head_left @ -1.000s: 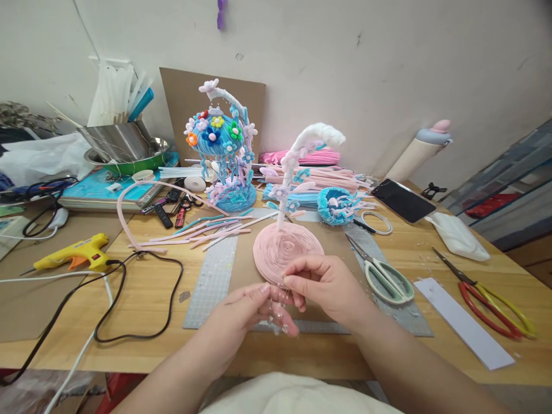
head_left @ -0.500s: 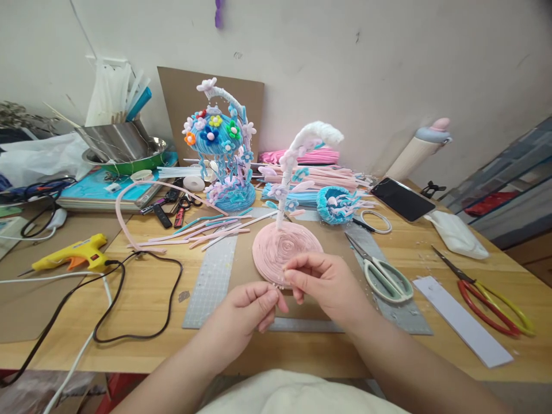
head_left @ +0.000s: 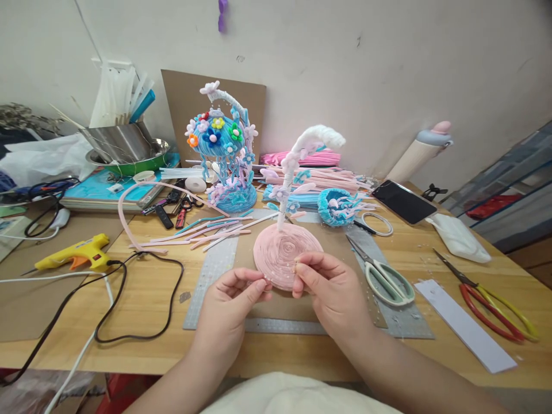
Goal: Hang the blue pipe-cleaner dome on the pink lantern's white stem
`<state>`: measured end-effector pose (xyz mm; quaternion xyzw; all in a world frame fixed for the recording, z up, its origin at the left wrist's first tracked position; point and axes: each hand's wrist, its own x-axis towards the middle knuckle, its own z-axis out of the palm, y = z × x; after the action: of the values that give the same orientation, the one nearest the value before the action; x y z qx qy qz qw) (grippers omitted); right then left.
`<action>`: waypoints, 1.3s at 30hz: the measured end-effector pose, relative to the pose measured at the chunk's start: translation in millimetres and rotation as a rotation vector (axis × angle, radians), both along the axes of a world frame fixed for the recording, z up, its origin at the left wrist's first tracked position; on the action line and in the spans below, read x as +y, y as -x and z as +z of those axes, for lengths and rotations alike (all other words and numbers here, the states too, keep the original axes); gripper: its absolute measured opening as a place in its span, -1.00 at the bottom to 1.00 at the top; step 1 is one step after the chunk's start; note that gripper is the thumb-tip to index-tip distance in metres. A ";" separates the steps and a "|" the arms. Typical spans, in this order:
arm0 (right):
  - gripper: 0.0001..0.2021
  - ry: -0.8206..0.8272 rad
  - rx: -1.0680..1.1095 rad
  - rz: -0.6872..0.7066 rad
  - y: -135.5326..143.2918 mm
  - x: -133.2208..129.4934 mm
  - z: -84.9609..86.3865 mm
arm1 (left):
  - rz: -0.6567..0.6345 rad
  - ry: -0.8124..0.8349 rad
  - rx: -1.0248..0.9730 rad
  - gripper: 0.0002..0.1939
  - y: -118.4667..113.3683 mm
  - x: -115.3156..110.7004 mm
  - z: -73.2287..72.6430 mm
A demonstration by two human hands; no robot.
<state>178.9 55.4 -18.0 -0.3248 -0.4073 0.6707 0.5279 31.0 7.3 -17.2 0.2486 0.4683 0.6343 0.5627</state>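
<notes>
My left hand point(head_left: 235, 305) and my right hand point(head_left: 334, 290) are both closed in a pinch, slightly apart, over the front of a round pink coiled base point(head_left: 276, 253). Tiny pale beads show at the fingertips, seemingly on a fine string too thin to make out clearly. From the base rises a white wrapped stem point(head_left: 285, 184), which curves over to the right and carries lilac and blue fuzzy flowers and leaves. Right of the stem lies a blue fuzzy cup point(head_left: 334, 208) with pale tendrils spilling out.
A finished blue jellyfish ornament point(head_left: 219, 144) stands at the back. Yellow glue gun point(head_left: 75, 253) and looping cables lie left. Green-handled scissors point(head_left: 390, 282), red-and-yellow scissors point(head_left: 487, 302), a white strip point(head_left: 466, 325) and a phone point(head_left: 404, 201) lie right. Loose pipe cleaners point(head_left: 207, 233) lie behind my hands.
My left hand has risen a little and turned, its fingers now at the base's front edge. My right hand has shifted slightly right, still pinching. The camera view has moved slightly.
</notes>
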 end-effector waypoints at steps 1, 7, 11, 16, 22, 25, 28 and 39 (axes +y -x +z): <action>-0.92 -0.002 0.005 0.000 0.4 -0.7 -0.4 | 0.016 -0.032 0.014 -0.83 -0.3 0.0 -0.3; -0.93 -0.030 0.020 -0.006 2.5 -3.9 -1.7 | 0.042 -0.108 0.105 -0.88 -0.3 -3.1 -3.3; -0.91 -0.010 0.029 -0.018 1.6 -3.2 -0.1 | 0.048 -0.097 0.129 -0.88 -1.8 -6.3 -4.2; -0.91 -0.001 0.015 -0.022 1.0 -3.0 0.9 | 0.066 -0.114 0.139 -0.88 -2.5 -9.3 -0.8; -0.89 0.006 0.003 -0.023 0.6 -1.8 1.4 | 0.061 -0.125 0.158 -0.86 -3.1 -10.9 2.6; -0.90 0.014 -0.011 -0.015 -0.8 -1.9 1.1 | 0.050 -0.112 0.149 -0.85 -3.2 -11.0 4.0; -0.91 0.011 -0.021 -0.002 -1.9 -3.0 0.8 | 0.036 -0.099 0.133 -0.85 -3.0 -11.5 3.3; -0.88 -0.102 -0.200 -0.071 1.6 -3.7 11.7 | 0.110 -0.136 0.415 -0.96 8.2 -11.2 -7.5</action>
<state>177.2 51.7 -6.3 -0.3770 -0.4796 0.5943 0.5240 22.8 -4.0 -24.7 0.3854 0.5429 0.6294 0.4006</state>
